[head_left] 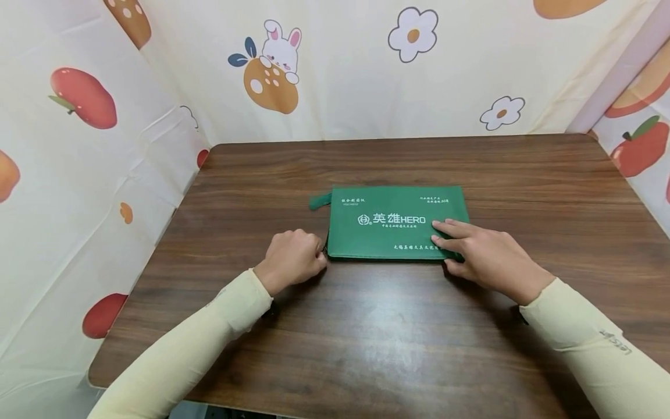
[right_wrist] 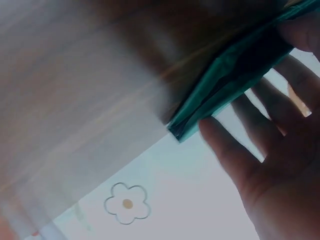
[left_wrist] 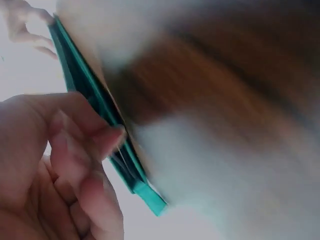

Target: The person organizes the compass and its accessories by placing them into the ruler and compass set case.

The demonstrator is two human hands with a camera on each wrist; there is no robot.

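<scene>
A flat green zip pouch (head_left: 387, 238) with white printing lies on the table, a green tab (head_left: 320, 201) sticking out at its far left corner. At the pouch's near left corner, my left hand (head_left: 293, 259) has its fingers curled and pinches the zipper pull, which is mostly hidden by the fingers. In the left wrist view, the thumb and forefinger meet at the pouch's zipped edge (left_wrist: 75, 75). My right hand (head_left: 484, 256) rests on the pouch's right end with fingers spread over the top and the thumb at the near edge.
The brown wooden table (head_left: 366, 343) has its far edge against a pale curtain (head_left: 345, 70) printed with fruit, flowers and a rabbit. More printed curtain hangs along the left and right sides.
</scene>
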